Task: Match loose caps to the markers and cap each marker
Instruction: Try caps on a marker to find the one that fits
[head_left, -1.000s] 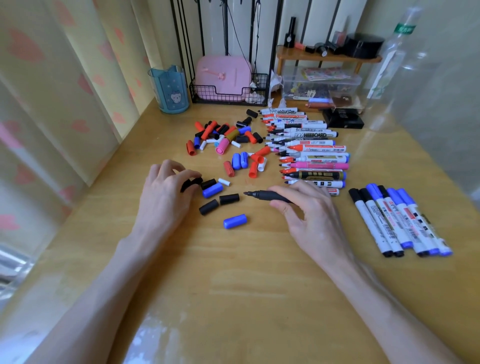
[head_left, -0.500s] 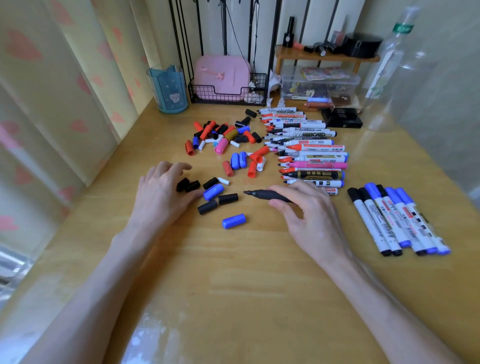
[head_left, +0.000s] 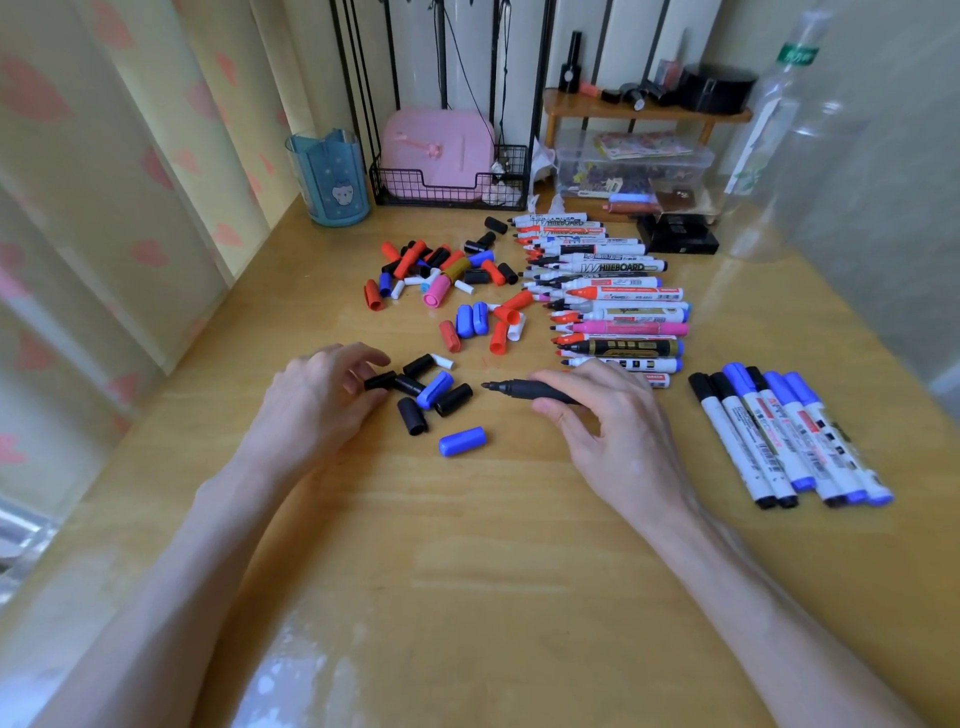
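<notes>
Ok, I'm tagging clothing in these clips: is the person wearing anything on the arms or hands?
Nothing shows. The left hand and right hand have no gloves, rings, watch or bracelet, and the arms behind them are bare to the frame's edge, with no sleeves in view.

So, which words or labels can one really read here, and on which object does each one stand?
"WHITEBOARD": on a white marker in the uncapped row.
"WHITEBOARD", fainter: seemingly on a red-printed marker farther up that row.
Unreadable, too small or blurred: the print on the other uncapped markers, on the capped markers at the right, and the bottle's green label.
</notes>
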